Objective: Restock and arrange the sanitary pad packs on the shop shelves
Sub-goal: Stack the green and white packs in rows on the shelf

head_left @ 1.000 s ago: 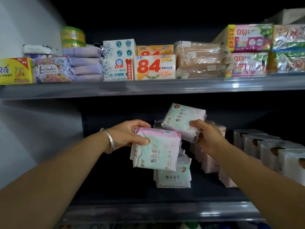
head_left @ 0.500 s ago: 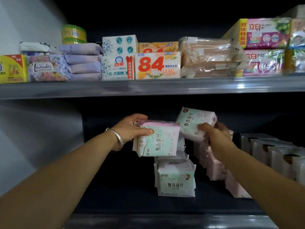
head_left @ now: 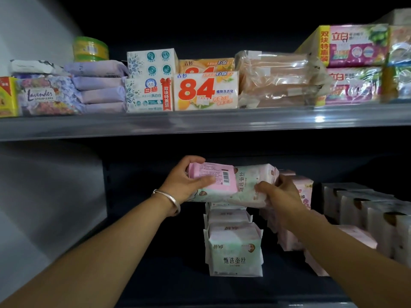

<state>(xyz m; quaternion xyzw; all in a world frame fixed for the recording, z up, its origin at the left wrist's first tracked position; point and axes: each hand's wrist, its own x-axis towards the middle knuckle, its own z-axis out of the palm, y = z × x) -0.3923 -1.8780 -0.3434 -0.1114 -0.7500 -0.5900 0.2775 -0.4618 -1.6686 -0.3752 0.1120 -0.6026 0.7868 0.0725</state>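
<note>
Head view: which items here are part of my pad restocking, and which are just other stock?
Job:
- pink pack, gripped by left hand
- mint pack, gripped by right hand
- row of mint packs on lower shelf
- pink packs beside them

Other stock:
- 84 soap boxes
- lavender pack
- green tin
- white boxes

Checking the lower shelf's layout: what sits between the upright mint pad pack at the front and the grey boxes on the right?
In the head view, a row of pink packs stands between the mint pack and the grey boxes, partly hidden by the right forearm.
</note>
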